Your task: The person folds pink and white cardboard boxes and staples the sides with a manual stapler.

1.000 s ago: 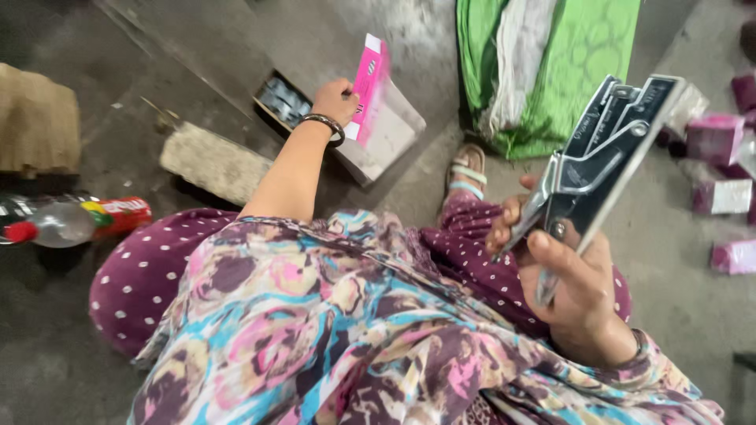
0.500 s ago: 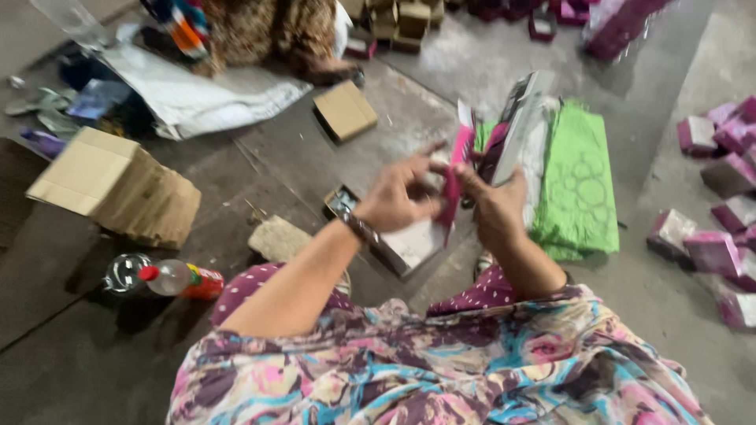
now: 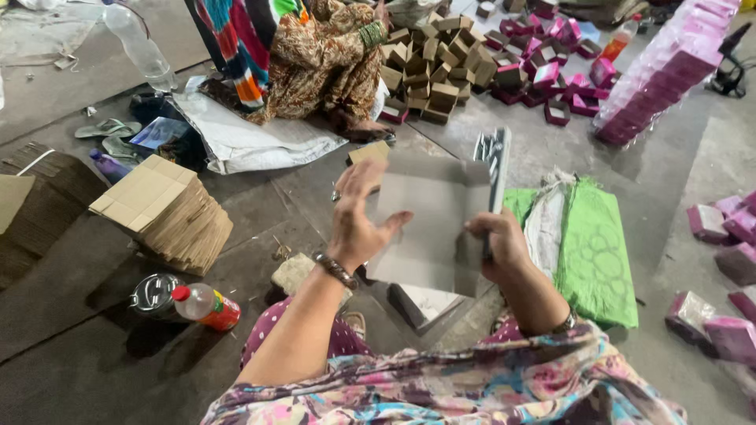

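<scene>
My right hand [image 3: 498,245] grips a flat grey card sheet [image 3: 431,216] by its right edge, held up in front of me with its plain side facing me. A dark printed flat carton [image 3: 494,161] shows edge-on behind it in the same hand. My left hand [image 3: 360,219] is spread, fingers apart, resting against the sheet's left edge, thumb on its face. A bracelet sits on that wrist. Below the sheet lies a small stack of flat cartons [image 3: 425,303] on the floor.
A green sack [image 3: 592,252] lies at my right. A pile of flat brown cardboard [image 3: 167,208] is at left, with a plastic bottle [image 3: 205,306] and a tin lid nearby. Another person [image 3: 303,59] sits ahead among brown and pink boxes [image 3: 472,67]. Pink boxes [image 3: 728,236] lie far right.
The pink carton that my left hand held is gone from view. Both hands have come together, and now hold up a grey card sheet. My view has tilted up to show the person ahead.
</scene>
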